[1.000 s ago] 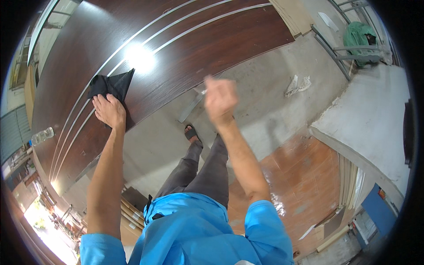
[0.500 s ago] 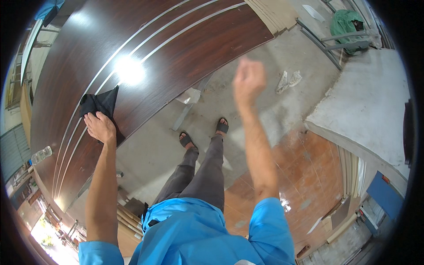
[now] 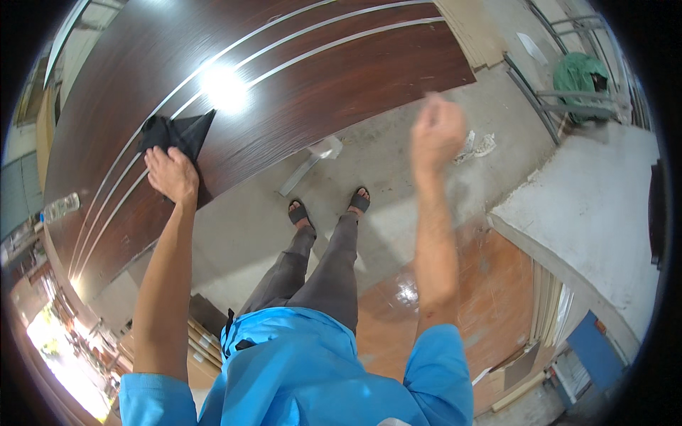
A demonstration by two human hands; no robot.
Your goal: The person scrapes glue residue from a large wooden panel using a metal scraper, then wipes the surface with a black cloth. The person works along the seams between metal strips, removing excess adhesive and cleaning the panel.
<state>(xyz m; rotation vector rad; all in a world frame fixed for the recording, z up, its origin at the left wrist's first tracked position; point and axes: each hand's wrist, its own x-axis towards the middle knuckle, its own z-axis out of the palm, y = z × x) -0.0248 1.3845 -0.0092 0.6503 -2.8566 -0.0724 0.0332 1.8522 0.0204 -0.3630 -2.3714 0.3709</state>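
My left hand (image 3: 172, 175) presses on a folded black cloth (image 3: 186, 135), its fingers bent over the near edge. The cloth lies across the pale inlaid strips of a large, glossy dark-brown wood panel (image 3: 341, 85). One corner of the cloth points up and to the right. Out to the right, my right hand (image 3: 438, 135) is held up over the floor, apart from the panel. Its fingers look curled into a loose fist, slightly blurred, and no object shows in them.
A clear plastic bottle (image 3: 61, 207) lies at the panel's left end. Beyond the panel's right end are stacked tan boards (image 3: 472, 32). A metal frame with a green bag (image 3: 579, 77) and a white-topped slab (image 3: 582, 192) stand at right. Crumpled scraps (image 3: 484, 145) lie on the concrete floor (image 3: 383, 153).
The view has shifted, so the panel and cloth appear further right and higher. My left hand stays on the cloth. My right hand has moved outward to the right, still curled.
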